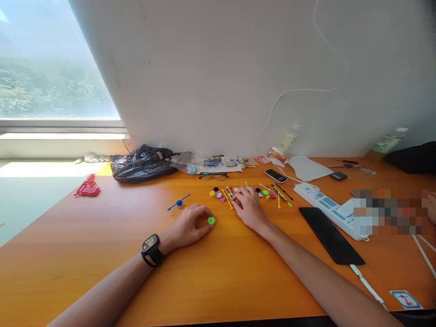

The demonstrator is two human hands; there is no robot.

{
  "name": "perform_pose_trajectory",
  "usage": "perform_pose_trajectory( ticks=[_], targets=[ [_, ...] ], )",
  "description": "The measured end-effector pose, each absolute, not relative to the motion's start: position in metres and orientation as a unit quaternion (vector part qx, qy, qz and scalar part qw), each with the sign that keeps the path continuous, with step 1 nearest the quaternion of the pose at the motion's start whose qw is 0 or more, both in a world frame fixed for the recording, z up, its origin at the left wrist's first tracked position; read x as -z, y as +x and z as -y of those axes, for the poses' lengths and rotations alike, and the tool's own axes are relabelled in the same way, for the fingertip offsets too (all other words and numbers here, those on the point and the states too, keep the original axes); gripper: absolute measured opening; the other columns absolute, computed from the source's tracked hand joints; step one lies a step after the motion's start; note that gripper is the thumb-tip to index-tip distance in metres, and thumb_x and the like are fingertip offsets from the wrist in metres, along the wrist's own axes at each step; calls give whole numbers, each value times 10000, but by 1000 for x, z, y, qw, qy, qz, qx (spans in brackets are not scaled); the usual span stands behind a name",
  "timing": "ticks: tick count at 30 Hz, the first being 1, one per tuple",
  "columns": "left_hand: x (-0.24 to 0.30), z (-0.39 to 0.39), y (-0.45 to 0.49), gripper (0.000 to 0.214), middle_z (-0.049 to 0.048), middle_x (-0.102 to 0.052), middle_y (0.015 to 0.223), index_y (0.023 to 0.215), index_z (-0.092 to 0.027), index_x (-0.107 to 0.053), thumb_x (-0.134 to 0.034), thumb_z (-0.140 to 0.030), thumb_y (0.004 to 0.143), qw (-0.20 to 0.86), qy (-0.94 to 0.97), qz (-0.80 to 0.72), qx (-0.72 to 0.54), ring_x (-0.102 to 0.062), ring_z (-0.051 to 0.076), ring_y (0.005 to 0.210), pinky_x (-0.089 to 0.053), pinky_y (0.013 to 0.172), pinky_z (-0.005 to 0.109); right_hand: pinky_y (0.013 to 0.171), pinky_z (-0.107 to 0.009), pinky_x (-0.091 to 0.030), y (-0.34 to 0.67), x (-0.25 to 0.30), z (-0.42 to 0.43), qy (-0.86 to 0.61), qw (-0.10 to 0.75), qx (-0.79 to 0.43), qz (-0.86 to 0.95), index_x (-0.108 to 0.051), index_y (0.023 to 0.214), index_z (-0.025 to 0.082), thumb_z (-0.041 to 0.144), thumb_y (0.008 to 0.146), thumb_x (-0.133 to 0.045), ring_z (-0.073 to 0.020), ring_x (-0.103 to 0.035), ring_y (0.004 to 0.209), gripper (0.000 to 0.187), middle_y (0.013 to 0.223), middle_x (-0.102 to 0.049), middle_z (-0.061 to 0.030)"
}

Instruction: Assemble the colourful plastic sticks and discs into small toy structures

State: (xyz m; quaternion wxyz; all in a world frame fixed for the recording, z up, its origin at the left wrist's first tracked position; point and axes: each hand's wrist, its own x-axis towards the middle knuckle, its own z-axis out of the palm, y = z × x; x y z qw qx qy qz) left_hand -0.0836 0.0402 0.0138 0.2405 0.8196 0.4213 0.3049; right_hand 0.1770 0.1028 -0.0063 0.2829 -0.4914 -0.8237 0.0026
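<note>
My left hand point(190, 223), with a black watch point(150, 249) on its wrist, pinches a small green plastic disc point(211, 220) between thumb and forefinger just above the table. My right hand point(250, 209) reaches into a loose group of small coloured parts, its fingers bent down and closed together; what they grip is hidden. Around it lie a yellow arrow point(227, 200), another yellow arrow point(279, 200), a yellow disc point(212, 194) and a pink disc point(221, 198). A blue disc with a blue arrow through it point(179, 204) sits apart, left of the group.
A black plastic bag point(143, 165), eyeglasses point(213, 175) and a black remote-like device point(275, 175) line the back. At right are a white power strip point(330, 209) and a black phone point(330, 234) on a cable. A red toy gun point(87, 187) lies far left. Another person's hand point(432, 206) shows at the right edge.
</note>
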Motion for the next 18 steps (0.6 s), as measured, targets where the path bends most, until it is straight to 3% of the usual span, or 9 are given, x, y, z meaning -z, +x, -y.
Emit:
perform_pose_trajectory(
  ticks=[8, 13, 18],
  targets=[
    [-10, -44, -82, 303, 65, -753, 914, 936, -163, -703, -805, -432, 841, 487, 675, -416, -367, -700, 178, 823, -565, 750, 284, 927, -413, -484, 174, -1, -95, -463, 341, -28, 817, -615, 983, 221, 203, 1041, -454, -278, -601, 1016, 172, 1042, -668, -95],
    [-8, -45, -81, 352, 87, -799, 963, 949, -156, -781, -890, -429, 755, 543, 623, -432, -362, -735, 206, 851, -590, 789, 308, 769, -344, -511, 173, 2, -91, -449, 383, -149, 793, -552, 971, 238, 263, 1071, -414, -228, -646, 819, 173, 896, -665, -51],
    [-8, -46, -81, 377, 82, -812, 916, 924, -152, -807, -951, -390, 670, 563, 580, -453, -377, -741, 202, 801, -587, 764, 297, 811, -357, -549, 167, 0, -84, -404, 427, -210, 781, -575, 972, 237, 303, 1047, -505, -216, -667, 832, 122, 901, -679, -45]
  ],
)
